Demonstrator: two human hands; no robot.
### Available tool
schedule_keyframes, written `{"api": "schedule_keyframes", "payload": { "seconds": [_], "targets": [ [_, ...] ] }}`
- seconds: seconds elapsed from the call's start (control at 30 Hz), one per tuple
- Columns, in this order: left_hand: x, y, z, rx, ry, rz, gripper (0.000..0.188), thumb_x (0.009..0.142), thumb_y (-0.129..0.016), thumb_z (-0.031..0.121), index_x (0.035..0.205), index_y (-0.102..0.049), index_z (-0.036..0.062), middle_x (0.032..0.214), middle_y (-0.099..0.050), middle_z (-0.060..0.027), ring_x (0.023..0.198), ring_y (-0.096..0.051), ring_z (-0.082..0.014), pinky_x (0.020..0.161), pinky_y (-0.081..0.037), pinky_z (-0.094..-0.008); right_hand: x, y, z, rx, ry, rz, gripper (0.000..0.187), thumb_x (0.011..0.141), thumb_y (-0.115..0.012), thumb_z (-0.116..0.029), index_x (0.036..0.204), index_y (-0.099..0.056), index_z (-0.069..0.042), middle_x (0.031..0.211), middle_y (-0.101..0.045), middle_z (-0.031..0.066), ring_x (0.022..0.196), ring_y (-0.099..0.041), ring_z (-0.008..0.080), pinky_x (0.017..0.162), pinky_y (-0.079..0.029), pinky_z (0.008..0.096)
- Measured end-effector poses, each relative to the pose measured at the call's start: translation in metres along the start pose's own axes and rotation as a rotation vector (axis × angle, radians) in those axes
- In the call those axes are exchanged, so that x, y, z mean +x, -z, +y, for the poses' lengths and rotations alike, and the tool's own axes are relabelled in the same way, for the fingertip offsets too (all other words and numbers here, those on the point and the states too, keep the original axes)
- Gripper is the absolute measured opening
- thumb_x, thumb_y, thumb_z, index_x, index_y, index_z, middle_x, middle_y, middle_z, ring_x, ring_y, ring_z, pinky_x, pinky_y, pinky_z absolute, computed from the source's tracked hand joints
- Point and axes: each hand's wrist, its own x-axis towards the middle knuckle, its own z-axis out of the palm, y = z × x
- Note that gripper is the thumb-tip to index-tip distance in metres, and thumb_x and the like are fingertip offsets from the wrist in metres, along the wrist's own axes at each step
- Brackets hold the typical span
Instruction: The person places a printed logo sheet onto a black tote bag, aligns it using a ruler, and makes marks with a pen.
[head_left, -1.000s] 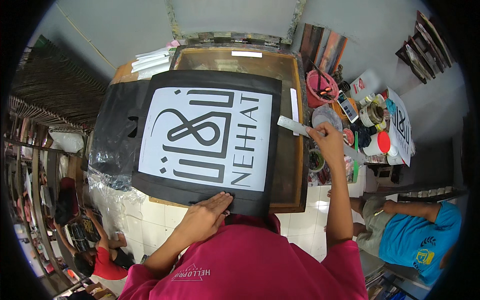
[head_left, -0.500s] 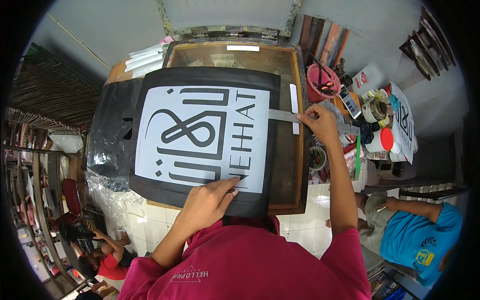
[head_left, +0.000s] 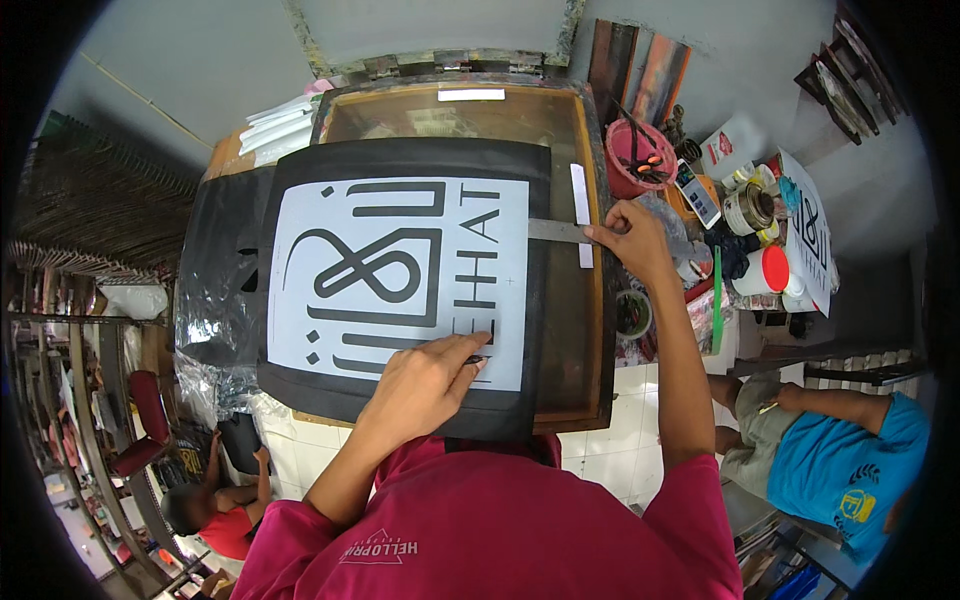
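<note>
A white sheet (head_left: 508, 345) with bold black lettering lies on a flat black piece (head_left: 410, 158) that looks like fabric. My left hand (head_left: 425, 385) rests on the sheet's near edge, over the lettering. Its fingers are drawn together, and a small dark thing shows between finger and thumb, too small to name. My right hand (head_left: 630, 240) pinches a metal ruler (head_left: 555, 231) over the right side of the wooden frame. The ruler's left end meets the sheet's right edge; whether it runs beneath, I cannot tell.
The wooden screen frame (head_left: 597, 350) lies under the black piece. To the right are a pink bucket (head_left: 632, 178) with scissors, a phone (head_left: 697, 195), a red-lidded tub (head_left: 775, 270) and several cans. One person (head_left: 840, 460) sits at right, another (head_left: 225, 520) at lower left.
My left fingers have slid slightly farther up the lettering. My right hand still pinches the ruler, whose length beyond the hand no longer shows. The view has shifted a little; the lower-left person has moved.
</note>
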Motion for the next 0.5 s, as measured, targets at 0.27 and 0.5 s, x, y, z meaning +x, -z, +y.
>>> {"api": "schedule_keyframes", "payload": {
  "seconds": [0.27, 0.5],
  "targets": [
    [0.006, 0.004, 0.003, -0.092, 0.089, -0.061, 0.03, 0.101, -0.063, 0.015, 0.128, -0.068, 0.0025, 0.11, -0.076, -0.019, 0.087, -0.075, -0.0319, 0.077, -0.058, -0.0393, -0.002, -0.001, -0.002, 0.012, -0.013, 0.015, 0.046, 0.074, -0.091, -0.034, 0.081, -0.06, -0.001, 0.082, -0.061, 0.0127, 0.08, -0.06, 0.0303, 0.072, -0.048, 0.042],
    [0.026, -0.007, 0.014, -0.784, 0.283, -0.099, 0.035, 0.108, -0.056, 0.024, 0.132, -0.066, 0.0013, 0.106, -0.077, -0.0148, 0.083, -0.072, -0.014, 0.07, -0.056, -0.0336, -0.002, 0.003, 0.0, -0.059, -0.041, 0.014, 0.048, 0.073, -0.091, -0.038, 0.081, -0.059, -0.002, 0.083, -0.062, 0.0148, 0.081, -0.062, 0.0334, 0.072, -0.048, 0.0439]
  ]
}}
